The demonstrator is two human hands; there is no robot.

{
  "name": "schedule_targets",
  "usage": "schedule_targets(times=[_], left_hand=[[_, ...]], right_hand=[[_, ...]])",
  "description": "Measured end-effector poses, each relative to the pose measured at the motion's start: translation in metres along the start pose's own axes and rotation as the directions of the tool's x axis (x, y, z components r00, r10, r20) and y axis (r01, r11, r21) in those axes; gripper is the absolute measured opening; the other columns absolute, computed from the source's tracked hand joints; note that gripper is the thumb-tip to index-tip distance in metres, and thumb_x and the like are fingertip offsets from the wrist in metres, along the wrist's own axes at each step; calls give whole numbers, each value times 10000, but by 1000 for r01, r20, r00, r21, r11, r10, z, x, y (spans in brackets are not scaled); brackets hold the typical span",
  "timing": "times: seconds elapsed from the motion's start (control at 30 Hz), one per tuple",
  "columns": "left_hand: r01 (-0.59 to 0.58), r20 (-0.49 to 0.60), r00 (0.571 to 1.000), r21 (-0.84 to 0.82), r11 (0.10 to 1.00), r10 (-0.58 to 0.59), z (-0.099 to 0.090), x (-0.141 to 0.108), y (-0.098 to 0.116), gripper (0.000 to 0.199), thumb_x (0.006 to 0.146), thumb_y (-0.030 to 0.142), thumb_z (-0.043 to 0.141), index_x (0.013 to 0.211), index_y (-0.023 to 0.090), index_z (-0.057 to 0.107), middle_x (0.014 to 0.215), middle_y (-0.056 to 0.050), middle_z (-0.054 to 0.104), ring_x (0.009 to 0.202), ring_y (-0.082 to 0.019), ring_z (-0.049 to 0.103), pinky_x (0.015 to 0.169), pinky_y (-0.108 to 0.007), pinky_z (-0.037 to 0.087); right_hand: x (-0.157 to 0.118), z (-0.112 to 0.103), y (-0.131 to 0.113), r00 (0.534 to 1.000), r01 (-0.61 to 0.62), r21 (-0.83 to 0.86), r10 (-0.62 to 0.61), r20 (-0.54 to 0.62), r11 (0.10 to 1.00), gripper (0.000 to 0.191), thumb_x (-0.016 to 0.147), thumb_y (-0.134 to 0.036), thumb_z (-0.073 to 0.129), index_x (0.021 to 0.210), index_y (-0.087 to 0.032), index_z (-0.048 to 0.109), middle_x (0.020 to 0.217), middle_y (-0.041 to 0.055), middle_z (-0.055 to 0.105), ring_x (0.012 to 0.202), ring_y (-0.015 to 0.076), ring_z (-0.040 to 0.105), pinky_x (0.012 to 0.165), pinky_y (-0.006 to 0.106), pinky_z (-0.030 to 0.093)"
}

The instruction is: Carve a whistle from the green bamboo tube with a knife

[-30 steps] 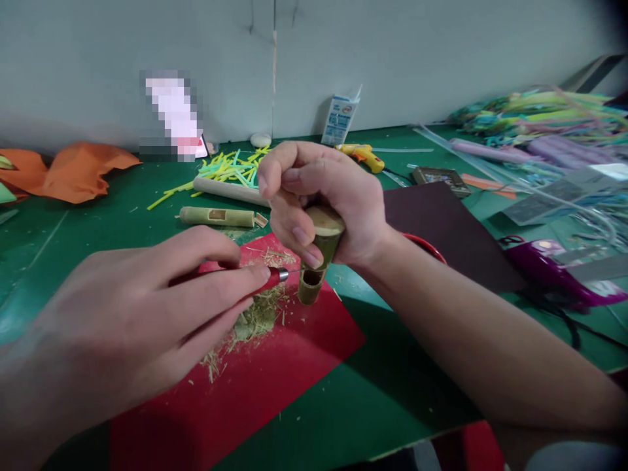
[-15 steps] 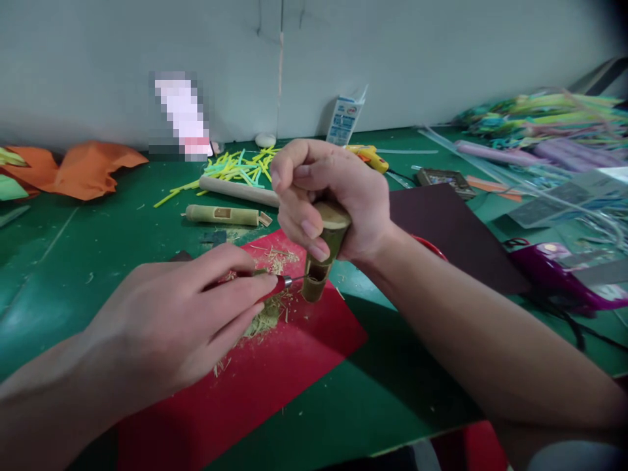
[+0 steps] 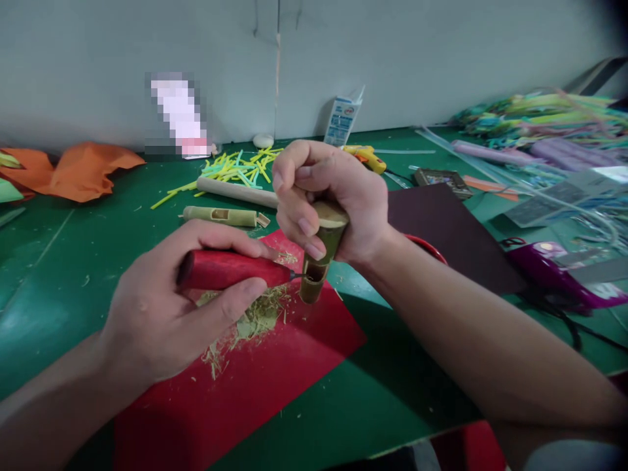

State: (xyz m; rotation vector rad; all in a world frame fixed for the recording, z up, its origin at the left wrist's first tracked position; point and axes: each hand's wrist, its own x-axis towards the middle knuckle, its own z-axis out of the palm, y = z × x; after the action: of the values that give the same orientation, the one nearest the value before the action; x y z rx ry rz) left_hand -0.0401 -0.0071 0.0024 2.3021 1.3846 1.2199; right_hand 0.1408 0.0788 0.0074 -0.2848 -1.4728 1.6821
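Note:
My left hand [image 3: 171, 301] is closed around the handle of a red carving tool [image 3: 230, 269]. The tool's thin metal tip reaches into the window cut in a bamboo tube [image 3: 312, 288]. My right hand [image 3: 333, 196] grips that tube near its top and holds it tilted, its lower end above a red sheet [image 3: 284, 373]. Bamboo shavings [image 3: 258, 317] are heaped on the sheet, partly behind my left hand. Another bamboo piece with a cut window [image 3: 235, 217] lies on the green table behind the hands.
Behind are a wooden rod [image 3: 235, 191], yellow and green strips [image 3: 238, 167], a phone-like blurred screen [image 3: 179, 114] and a carton [image 3: 343, 121]. A dark sheet [image 3: 441, 235], a purple glue gun [image 3: 559, 275] and plastic strips [image 3: 540, 118] lie right; orange paper [image 3: 93, 171] lies left.
My left hand has rolled over and lowered its thumb, so the red handle now shows. My right hand and the bamboo tube are almost where they were.

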Motion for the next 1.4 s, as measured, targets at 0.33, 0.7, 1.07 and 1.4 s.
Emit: schedule_targets(times=[0.33, 0.7, 1.07, 1.4], left_hand=[[359, 9, 923, -373, 856, -384, 18, -5, -14, 120, 778, 325, 700, 828, 235, 640, 689, 57, 654, 452, -67, 585, 399, -149, 481], [-123, 284, 951, -14, 992, 121, -20, -10, -30, 447, 641, 217, 752, 1078, 285, 688, 1073, -12, 721, 897, -254, 716, 715, -315, 640], [-90, -28, 995, 115, 989, 94, -3, -6, 0, 195, 695, 321, 703, 879, 273, 660, 868, 20, 747, 708, -184, 708, 572, -277, 564], [149, -245, 962, 88, 985, -124, 12, -11, -2, 112, 718, 311, 700, 761, 225, 642, 665, 67, 620, 523, -71, 502, 458, -177, 402]], right_hand=[[-4, 0, 1, 996, 62, 29, -64, 57, 998, 193, 805, -147, 404, 754, -221, 575, 471, -72, 508, 322, 86, 438, 319, 189, 350], [-2, 2, 1, 996, 78, 10, -78, -33, 997, 186, 778, -177, 413, 695, -214, 575, 465, -67, 481, 322, 85, 416, 317, 200, 349], [-5, 9, -3, 995, -73, -107, 66, -70, 992, 152, 767, -267, 429, 672, -249, 547, 446, -61, 455, 340, 100, 411, 338, 199, 357], [-6, 11, -2, 997, 56, -106, -60, -39, 993, 186, 772, -183, 389, 679, -221, 546, 460, -61, 476, 318, 80, 419, 317, 188, 344]])
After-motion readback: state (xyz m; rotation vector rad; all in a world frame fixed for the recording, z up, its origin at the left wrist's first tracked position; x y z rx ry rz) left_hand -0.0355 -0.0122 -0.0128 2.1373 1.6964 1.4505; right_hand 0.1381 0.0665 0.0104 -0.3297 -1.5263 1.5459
